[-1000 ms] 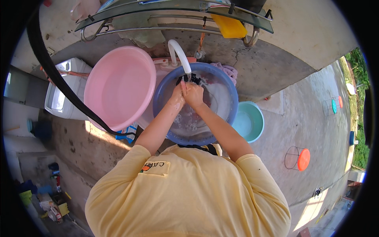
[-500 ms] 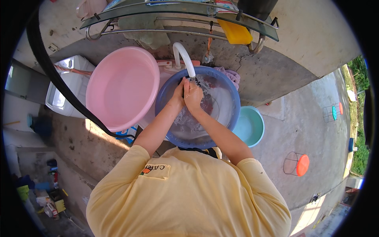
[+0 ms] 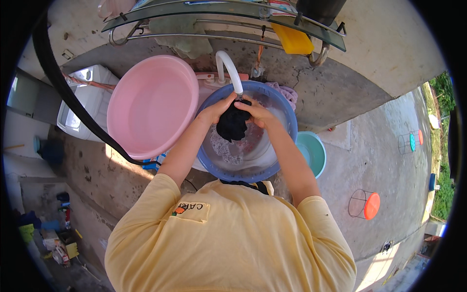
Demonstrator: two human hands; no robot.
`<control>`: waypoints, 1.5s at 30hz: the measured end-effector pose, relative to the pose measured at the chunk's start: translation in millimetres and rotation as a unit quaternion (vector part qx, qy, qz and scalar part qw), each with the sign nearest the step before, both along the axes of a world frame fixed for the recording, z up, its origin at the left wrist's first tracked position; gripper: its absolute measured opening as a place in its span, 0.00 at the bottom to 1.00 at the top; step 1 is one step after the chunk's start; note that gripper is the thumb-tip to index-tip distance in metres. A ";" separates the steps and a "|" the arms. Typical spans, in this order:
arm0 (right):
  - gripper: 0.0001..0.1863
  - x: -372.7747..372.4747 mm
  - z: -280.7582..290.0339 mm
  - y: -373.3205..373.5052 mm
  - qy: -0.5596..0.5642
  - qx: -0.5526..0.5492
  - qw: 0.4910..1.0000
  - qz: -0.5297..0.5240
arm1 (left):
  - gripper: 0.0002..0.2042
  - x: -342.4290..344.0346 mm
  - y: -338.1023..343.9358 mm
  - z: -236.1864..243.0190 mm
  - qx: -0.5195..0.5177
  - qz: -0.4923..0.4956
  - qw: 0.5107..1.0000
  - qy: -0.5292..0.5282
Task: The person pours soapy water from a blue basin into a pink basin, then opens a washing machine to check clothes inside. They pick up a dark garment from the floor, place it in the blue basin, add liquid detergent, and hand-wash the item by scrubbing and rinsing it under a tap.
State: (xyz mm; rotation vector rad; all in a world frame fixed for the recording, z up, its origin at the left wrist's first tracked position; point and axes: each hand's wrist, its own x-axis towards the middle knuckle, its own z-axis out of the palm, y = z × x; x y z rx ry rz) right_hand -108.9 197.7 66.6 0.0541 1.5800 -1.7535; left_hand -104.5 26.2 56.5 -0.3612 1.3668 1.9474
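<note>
A wet black cloth (image 3: 232, 124) hangs bunched between my two hands, just under the spout of a white tap (image 3: 230, 68). My left hand (image 3: 219, 108) is closed on its upper left edge, while my right hand (image 3: 258, 113) grips the upper right edge. Below lies a blue basin (image 3: 287, 112) of sudsy water, with something reddish and pale under the surface that I cannot make out. The cloth's lower end droops over the foam. Whether its tip touches the water I cannot tell.
A large pink basin (image 3: 151, 107) stands tilted at the left, and a small turquoise basin (image 3: 318, 155) sits low on the right. Above the tap runs a glass shelf (image 3: 224, 10) with metal rails. A purple cloth (image 3: 287, 95) lies behind the blue basin. Red-topped stools (image 3: 371, 206) stand farther right.
My hands were pressed together around the black cloth under the tap. Now they have moved apart, and the cloth is spread out more and hangs down between them.
</note>
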 end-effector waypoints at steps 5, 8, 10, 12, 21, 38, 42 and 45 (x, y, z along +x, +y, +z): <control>0.44 -10.5 -13.2 13.1 0.283 0.114 0.937 0.170 | 0.35 -3.5 -7.9 10.1 -0.231 -0.041 0.942 0.238; 0.39 -0.4 1.6 8.6 0.250 0.040 0.948 0.192 | 0.31 -4.8 -19.9 14.6 -0.173 -0.019 0.972 0.155; 0.36 1.2 3.8 6.3 0.160 -0.001 0.982 0.102 | 0.28 -4.8 -16.2 19.3 -0.105 0.017 0.987 0.121; 0.31 3.3 -4.7 2.0 0.131 -0.057 0.990 0.007 | 0.24 -1.9 -10.9 19.3 0.028 0.086 0.991 0.095; 0.22 -4.6 -19.3 21.7 0.051 -0.078 0.993 -0.074 | 0.21 2.6 -22.2 -1.3 -0.063 -0.002 0.972 0.229; 0.12 61.5 -22.8 -63.6 0.561 0.223 0.772 -0.199 | 0.17 10.4 15.6 -99.2 0.360 0.241 0.899 -0.064; 0.14 12.5 -39.5 -39.3 0.364 0.323 0.822 -0.296 | 0.16 12.5 39.1 -70.4 0.182 0.309 0.933 -0.020; 0.18 19.1 -54.3 -46.3 0.468 0.259 0.767 -0.354 | 0.17 10.4 43.5 -42.1 0.164 0.287 0.944 -0.009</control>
